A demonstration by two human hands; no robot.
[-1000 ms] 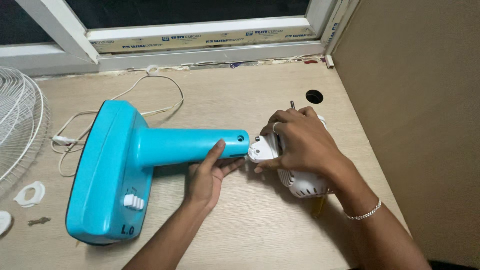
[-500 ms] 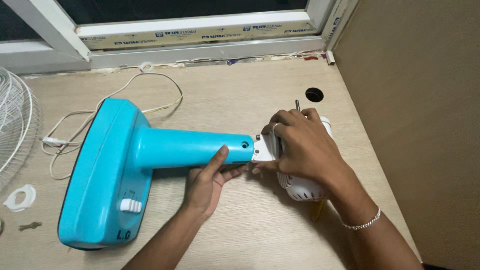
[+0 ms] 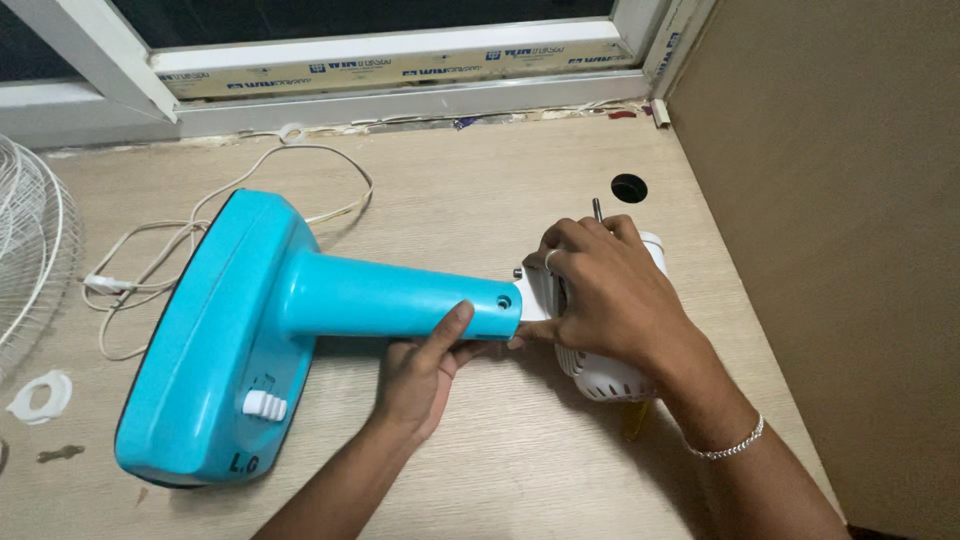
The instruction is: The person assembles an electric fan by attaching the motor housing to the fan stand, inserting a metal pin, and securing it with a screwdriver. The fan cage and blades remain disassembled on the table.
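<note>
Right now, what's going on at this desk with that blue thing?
A person is handling a table fan that is in pieces. The left hand grips the neck of the blue fan stand, which lies on its side on the wooden desk. The right hand holds the white motor housing against the open end of that neck, so the two parts meet. A white power cord trails behind the stand, and a wire fan guard and a white plastic ring lie off to the left.

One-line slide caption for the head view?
Left hand steadies blue fan stand; right hand grips white motor housing.
</note>
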